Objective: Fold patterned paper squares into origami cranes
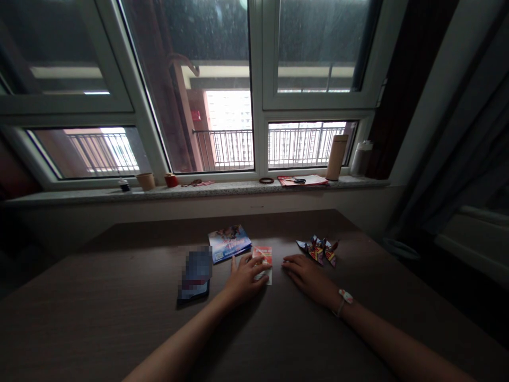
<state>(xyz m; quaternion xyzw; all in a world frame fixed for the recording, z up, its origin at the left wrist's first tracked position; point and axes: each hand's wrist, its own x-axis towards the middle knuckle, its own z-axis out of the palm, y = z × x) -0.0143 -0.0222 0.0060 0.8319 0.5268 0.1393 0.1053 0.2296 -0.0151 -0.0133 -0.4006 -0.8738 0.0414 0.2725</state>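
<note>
My left hand [247, 279] lies over a small red and white printed paper [263, 257], its fingers spread across the sheet. Just behind that hand is a stack of blue printed leaflets [229, 241]. A phone-like dark slab [194, 273], partly blurred out, rests to the left. My right hand [310, 276] lies on the table with its fingers stretched out, apart from the paper. Several folded paper pieces [320, 249], pointed and colourful like paper cranes, sit right behind it. A band with a pale charm circles my right wrist.
The brown table [119, 286] reaches toward a stone windowsill [234, 188]. On the sill stand a paper cup [146, 181], a red pot [170, 180], a tan bottle [336, 157] and a white bottle [361, 158]. Scissors [299, 181] lie there on red-edged papers [314, 180].
</note>
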